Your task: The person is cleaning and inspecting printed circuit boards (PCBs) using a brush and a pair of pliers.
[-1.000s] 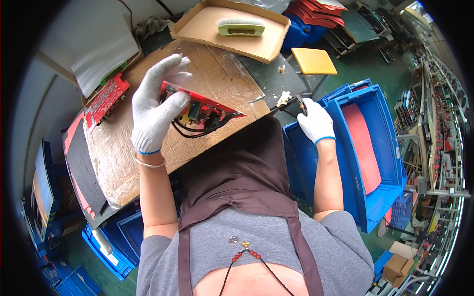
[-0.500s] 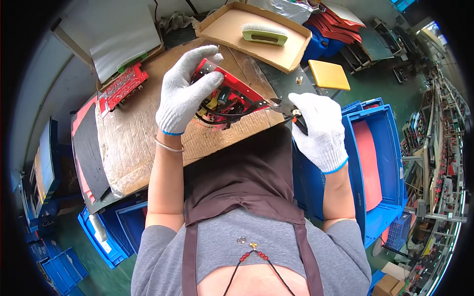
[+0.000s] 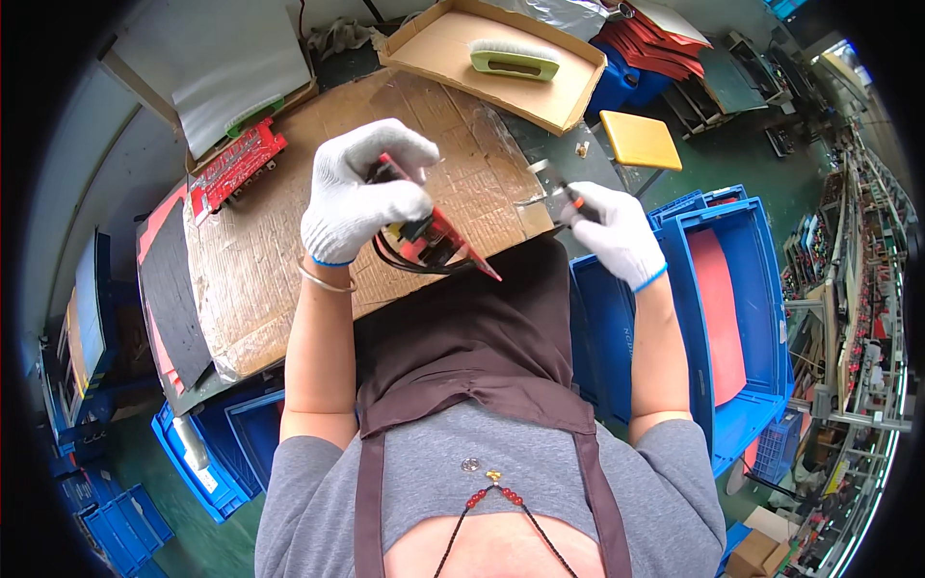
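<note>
My left hand (image 3: 361, 197), in a white glove, grips a red circuit board (image 3: 438, 241) with black wires hanging under it, held tilted above the cardboard-covered bench (image 3: 260, 270). To its right my right hand (image 3: 617, 231), also gloved, is closed around a pair of small pliers (image 3: 551, 197) with dark red handles; their metal jaws point left toward the board and stay a little apart from it.
Another red circuit board (image 3: 236, 166) lies at the bench's back left. A cardboard tray (image 3: 453, 43) holds a green brush (image 3: 515, 60). A yellow stool (image 3: 641, 140) and blue bins (image 3: 732, 318) stand on the right; more blue bins (image 3: 207, 453) sit lower left.
My left hand has turned the red board and brought it lower and nearer to me. My right hand with the pliers has shifted slightly right, away from the board.
</note>
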Available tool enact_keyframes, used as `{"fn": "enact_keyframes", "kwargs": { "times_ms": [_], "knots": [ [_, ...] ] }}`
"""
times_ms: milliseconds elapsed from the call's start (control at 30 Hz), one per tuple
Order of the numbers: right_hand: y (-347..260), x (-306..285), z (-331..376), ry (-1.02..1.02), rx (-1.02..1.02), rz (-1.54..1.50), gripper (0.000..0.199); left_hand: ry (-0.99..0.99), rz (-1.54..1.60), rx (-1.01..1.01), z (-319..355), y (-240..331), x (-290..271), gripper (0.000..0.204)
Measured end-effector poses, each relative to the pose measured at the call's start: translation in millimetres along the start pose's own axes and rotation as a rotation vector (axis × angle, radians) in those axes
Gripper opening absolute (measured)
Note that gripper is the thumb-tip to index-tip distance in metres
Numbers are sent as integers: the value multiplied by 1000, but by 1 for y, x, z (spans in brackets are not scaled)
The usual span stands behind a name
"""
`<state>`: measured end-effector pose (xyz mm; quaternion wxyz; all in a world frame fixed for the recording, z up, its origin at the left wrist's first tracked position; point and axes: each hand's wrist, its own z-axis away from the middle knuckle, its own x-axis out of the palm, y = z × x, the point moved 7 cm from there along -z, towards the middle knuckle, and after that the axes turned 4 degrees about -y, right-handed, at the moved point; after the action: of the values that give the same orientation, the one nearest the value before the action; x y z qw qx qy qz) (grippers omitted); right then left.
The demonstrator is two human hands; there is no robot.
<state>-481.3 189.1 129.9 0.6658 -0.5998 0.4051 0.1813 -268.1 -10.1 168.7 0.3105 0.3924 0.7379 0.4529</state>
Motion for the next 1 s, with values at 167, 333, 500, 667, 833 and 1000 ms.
{"fn": "enact_keyframes", "kwargs": {
  "times_ms": [167, 333, 500, 667, 833, 1000],
  "knots": [
    [81, 2, 32, 229, 175, 181, 31, 137, 83, 48, 18, -12, -16, 44],
    [88, -2, 55, 377, 267, 589, 39, 215, 54, 125, 25, -18, -32, 69],
    [90, 38, 58, 172, 287, 844, 35, 228, 51, 147, 20, -12, -28, 67],
    [98, 42, 57, 26, 369, 726, 41, 256, 46, 131, 26, -15, -29, 66],
    [91, 39, 56, 8, 320, 744, 40, 254, 73, 140, 28, -17, -30, 66],
    [87, 28, 46, 129, 273, 922, 37, 253, 15, 101, 28, -18, -31, 84]
  ]
}}
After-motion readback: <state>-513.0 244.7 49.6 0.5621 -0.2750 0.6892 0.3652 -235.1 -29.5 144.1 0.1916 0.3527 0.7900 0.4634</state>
